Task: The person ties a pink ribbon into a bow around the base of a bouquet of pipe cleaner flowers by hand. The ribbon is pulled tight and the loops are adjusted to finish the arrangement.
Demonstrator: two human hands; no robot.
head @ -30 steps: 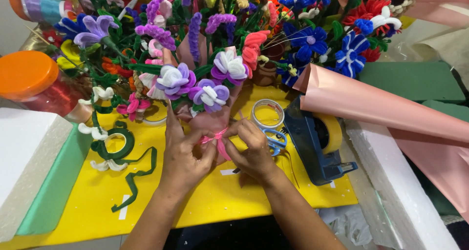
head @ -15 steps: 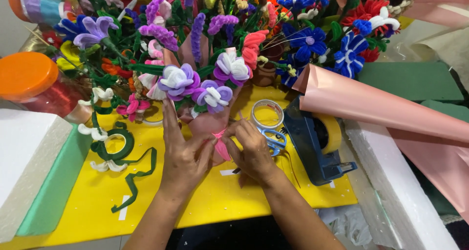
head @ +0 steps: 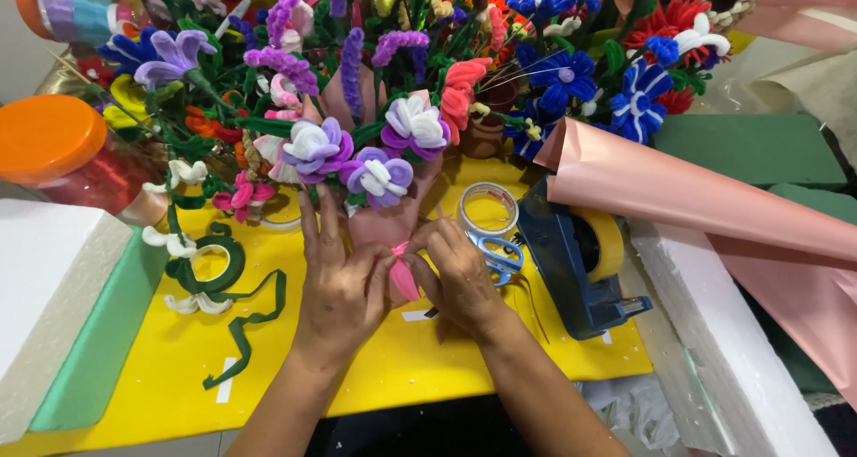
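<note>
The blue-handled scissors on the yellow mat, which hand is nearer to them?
Right. The right hand lies against the blue-handled scissors; the left hand sits farther left.

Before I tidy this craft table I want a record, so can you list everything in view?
small wrapped bouquet: one, purple and white flowers in pink wrap, centre, between the hands
pink ribbon: one, at the bouquet's base, pinched by both hands
pipe-cleaner flowers: many, mixed colours, along the back
tape dispenser: one, dark blue with a yellow roll, right of the hands
scissors: one, blue handles, beside the dispenser
clear tape roll: one, behind the scissors
green floral tape: one roll, trailing a strip, left
pink wrapping paper: one rolled sheet, right
jar: one, orange lid, far left
yellow mat: one, under the work
left hand: on the ribbon
right hand: on the ribbon
</note>
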